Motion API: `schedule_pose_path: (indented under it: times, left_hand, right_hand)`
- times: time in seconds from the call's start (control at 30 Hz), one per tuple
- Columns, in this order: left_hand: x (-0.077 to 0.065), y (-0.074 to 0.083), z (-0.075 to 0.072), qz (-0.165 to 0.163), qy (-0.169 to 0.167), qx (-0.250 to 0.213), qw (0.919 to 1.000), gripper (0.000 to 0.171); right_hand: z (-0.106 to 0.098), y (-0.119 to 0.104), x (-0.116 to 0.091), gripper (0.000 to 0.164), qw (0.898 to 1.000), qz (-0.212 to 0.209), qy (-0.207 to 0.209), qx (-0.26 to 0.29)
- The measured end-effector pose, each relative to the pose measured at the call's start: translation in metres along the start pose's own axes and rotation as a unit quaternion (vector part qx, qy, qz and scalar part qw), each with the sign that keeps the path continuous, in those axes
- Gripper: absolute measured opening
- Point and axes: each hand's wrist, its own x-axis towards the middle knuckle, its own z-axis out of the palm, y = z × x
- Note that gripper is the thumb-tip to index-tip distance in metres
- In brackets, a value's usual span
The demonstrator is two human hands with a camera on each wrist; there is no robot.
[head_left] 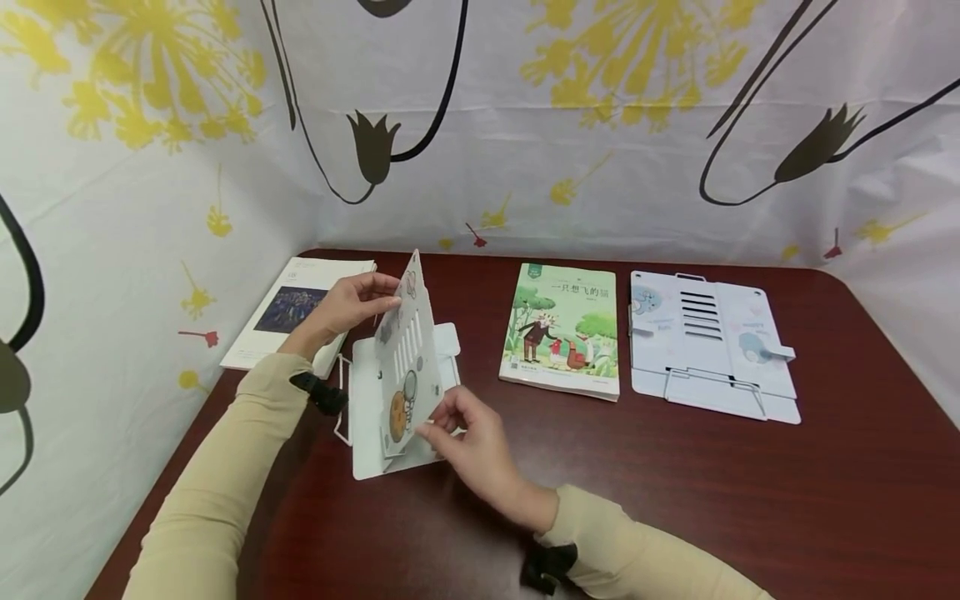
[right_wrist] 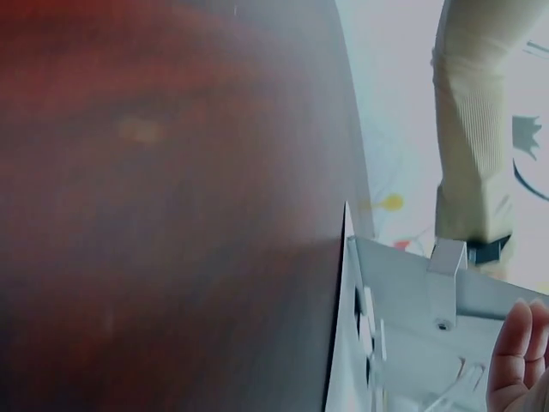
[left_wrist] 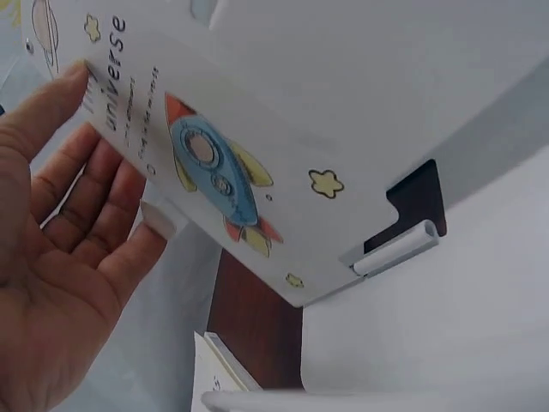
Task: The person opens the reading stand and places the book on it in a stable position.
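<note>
White bookstand (head_left: pixel 411 367) sits between both hands (head_left: pixel 347 307) (head_left: pixel 480 450) — seemingly pinched by each.

Passage, broad: table (head_left: pixel 750 492) at near right, beyond right sleeve (head_left: pixel 645 546); passage, narrower: gap between left stand's base (head_left: pixel 367 433) and green book (head_left: pixel 558 333), partly taken by right hand (head_left: pixel 474 437); passage, slim: gap between green book and right stand (head_left: pixel 712 352); obstacle: raised panel (head_left: pixel 428 367), steeply tilted over the base, left hand (head_left: pixel 352 307) at its far left; obstacle: wire support (left_wrist: pixel 360 402), jutting left of base; obstacle: white book (head_left: pixel 281 317), far left.
</note>
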Motion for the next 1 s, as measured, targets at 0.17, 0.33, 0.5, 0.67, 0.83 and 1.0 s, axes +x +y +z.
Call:
schedule_pose_path:
  times: [0.17,0.33,0.5,0.67,0.83,1.0]
  left_hand:
    - [-0.002,-0.001,-0.004,-0.014,0.05,0.011,0.9986,0.042]
    - [-0.003,-0.002,-0.005,-0.025,0.094,0.005,0.9953,0.043]
    - [-0.004,-0.002,-0.005,-0.031,0.136,-0.001,0.9903,0.043]
    - [-0.007,-0.003,-0.006,-0.042,0.17,-0.013,0.9844,0.044]
    - [-0.012,-0.003,-0.008,-0.062,0.191,-0.03,0.9792,0.048]
    - [-0.015,-0.003,-0.009,-0.074,0.212,-0.032,0.9739,0.046]
  right_hand:
    - [-0.015,0.005,0.013,0.016,0.999,0.01,0.03,-0.028]
    - [-0.028,0.011,0.028,0.016,0.997,0.019,0.062,-0.038]
    - [-0.037,0.017,0.04,0.014,0.996,0.028,0.08,-0.031]
    - [-0.043,0.02,0.053,0.012,0.994,0.045,0.095,-0.028]
    - [-0.05,0.026,0.068,0.011,0.992,0.054,0.106,-0.03]
    - [-0.056,0.031,0.082,0.011,0.991,0.054,0.122,-0.032]
